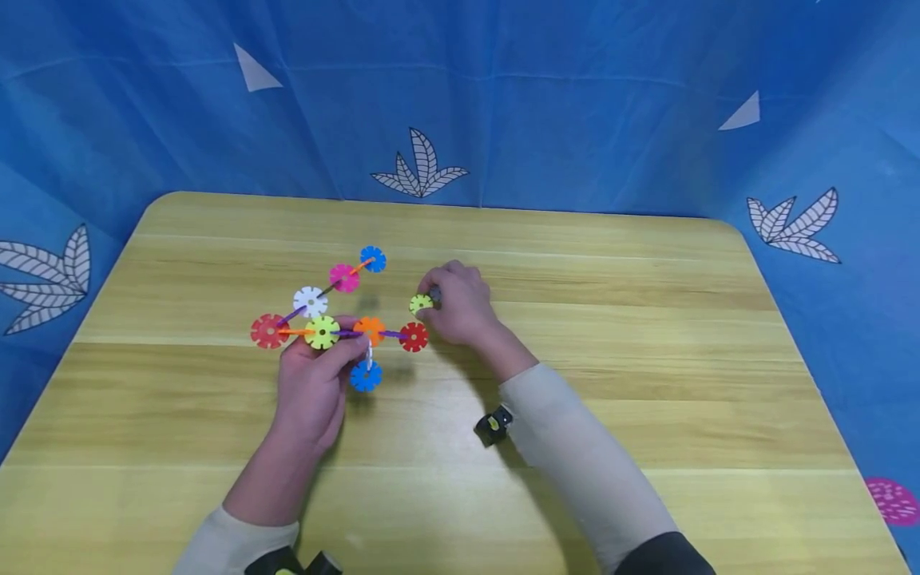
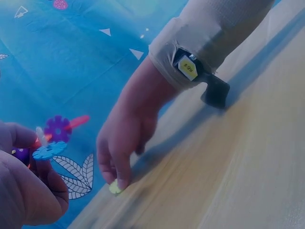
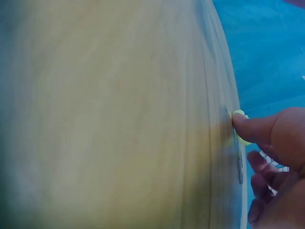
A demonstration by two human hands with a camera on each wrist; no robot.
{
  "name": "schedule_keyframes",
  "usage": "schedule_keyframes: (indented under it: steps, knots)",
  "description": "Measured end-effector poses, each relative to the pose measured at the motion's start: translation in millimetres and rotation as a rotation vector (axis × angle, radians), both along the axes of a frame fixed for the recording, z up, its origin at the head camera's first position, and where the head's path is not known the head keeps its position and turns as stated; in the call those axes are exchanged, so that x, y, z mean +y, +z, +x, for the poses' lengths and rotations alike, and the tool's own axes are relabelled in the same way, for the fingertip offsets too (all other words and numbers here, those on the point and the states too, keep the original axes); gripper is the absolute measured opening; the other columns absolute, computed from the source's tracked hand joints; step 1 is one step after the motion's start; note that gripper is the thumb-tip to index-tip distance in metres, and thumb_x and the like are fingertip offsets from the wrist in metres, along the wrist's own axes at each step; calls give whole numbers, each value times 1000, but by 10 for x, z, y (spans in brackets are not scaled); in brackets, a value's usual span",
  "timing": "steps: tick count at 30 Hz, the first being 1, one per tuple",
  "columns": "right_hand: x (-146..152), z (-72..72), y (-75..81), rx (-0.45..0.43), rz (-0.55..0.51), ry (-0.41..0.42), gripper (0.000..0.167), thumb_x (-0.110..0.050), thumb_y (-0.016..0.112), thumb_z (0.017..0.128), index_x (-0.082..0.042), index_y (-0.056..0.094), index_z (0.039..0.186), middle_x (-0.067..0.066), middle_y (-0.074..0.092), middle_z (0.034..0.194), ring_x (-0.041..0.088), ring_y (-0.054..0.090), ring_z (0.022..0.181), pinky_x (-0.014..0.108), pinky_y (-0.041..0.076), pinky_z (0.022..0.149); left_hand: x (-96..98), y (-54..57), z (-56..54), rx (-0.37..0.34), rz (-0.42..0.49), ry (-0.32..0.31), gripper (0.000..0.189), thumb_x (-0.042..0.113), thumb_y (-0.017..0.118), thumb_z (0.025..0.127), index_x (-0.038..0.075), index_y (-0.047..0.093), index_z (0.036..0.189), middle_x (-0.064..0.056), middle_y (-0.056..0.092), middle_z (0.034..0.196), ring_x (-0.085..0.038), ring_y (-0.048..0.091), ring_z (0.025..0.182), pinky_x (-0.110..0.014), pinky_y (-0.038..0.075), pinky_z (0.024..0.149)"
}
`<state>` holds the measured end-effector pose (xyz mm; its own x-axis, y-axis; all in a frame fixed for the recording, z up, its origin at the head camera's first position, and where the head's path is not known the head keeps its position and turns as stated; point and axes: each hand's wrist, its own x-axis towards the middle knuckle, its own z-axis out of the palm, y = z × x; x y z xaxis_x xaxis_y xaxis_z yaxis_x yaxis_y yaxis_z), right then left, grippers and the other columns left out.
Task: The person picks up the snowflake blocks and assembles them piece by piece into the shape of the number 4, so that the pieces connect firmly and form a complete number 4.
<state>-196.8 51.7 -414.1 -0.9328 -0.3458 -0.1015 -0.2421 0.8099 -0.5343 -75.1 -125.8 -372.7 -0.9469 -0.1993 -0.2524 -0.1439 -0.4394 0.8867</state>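
My left hand (image 1: 312, 391) grips a joined chain of notched plastic discs from below, near its yellow-green disc (image 1: 323, 332) and orange disc (image 1: 370, 330). From a red disc (image 1: 267, 331) at the left, one branch climbs through a white disc (image 1: 311, 302) and a pink disc (image 1: 344, 277) to a blue disc. The other ends in a red disc (image 1: 414, 337), with a blue disc (image 1: 366, 375) hanging off it. Between thumb and fingers, my right hand (image 1: 460, 303) pinches a loose yellow-green disc (image 2: 115, 187). A dark grey disc (image 1: 434, 295) shows beside it, partly hidden; whether it is held I cannot tell.
Both hands work over a light wooden table (image 1: 611, 319) with rounded far corners. A blue cloth (image 1: 575, 104) printed with leaves and triangles hangs behind it. Black camera mounts (image 1: 493, 426) are strapped over both sleeves.
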Motion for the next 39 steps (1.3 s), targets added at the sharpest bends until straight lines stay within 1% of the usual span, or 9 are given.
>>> schedule_keyframes:
  steps: [6,8,10,14,18,22,26,30,39]
  knots:
    - [27,36,6,-20,-166,28,18,-10,77,88,-14,67,102,-2,63,96,18,56,90,32,48,82,4,-24,-12,-12,-24,-31,11,-6,66,92,0,68,102,-11,63,107,-23,60,95,-29,53,88]
    - [42,49,0,-33,-229,32,15,-5,75,89,-12,67,101,-1,64,93,17,57,85,29,51,78,6,-28,-12,-24,-43,-47,13,-4,67,92,0,67,104,-11,63,108,-23,59,98,-29,53,90]
    - [59,60,-9,-34,-269,24,14,-4,74,90,-11,68,100,-2,65,93,16,59,84,28,51,78,9,-30,-12,-37,-57,-61,14,-3,68,92,0,66,105,-11,62,109,-24,59,100,-30,53,91]
    - [108,88,-18,-32,-333,3,11,-4,73,90,-11,69,97,-2,67,93,15,62,83,28,53,79,9,-34,-13,-52,-82,-77,16,-1,70,92,-1,66,107,-11,62,111,-25,58,104,-30,52,93]
    - [162,128,-10,-35,-405,-18,11,-3,74,89,-10,68,95,-1,67,93,15,65,82,29,54,79,15,-43,-15,-33,-92,-88,15,-1,69,92,-1,66,107,-10,63,109,-25,58,102,-30,52,91]
    - [200,180,26,-54,-507,-41,13,0,76,87,-8,69,94,1,66,94,16,67,83,28,56,76,20,-48,-18,-8,-92,-95,15,-3,67,92,0,65,107,-10,63,108,-25,57,103,-30,52,92]
    - [234,239,98,-101,-616,-80,14,1,78,85,-7,70,94,3,68,95,19,69,81,30,58,72,21,-46,-18,-4,-93,-99,16,-3,68,92,0,65,108,-10,63,108,-26,57,104,-29,52,91]
    - [264,287,157,-151,-716,-115,15,0,79,85,-6,70,95,4,70,96,21,70,82,33,59,73,27,-46,-20,-2,-91,-100,15,-2,68,92,0,66,106,-10,64,106,-25,57,102,-29,52,89]
    - [278,397,244,-208,-897,-102,18,4,77,85,0,70,102,9,72,93,25,71,83,40,59,76,53,-48,-22,-5,-83,-108,12,-3,69,91,2,69,102,-7,67,101,-22,60,96,-29,53,86]
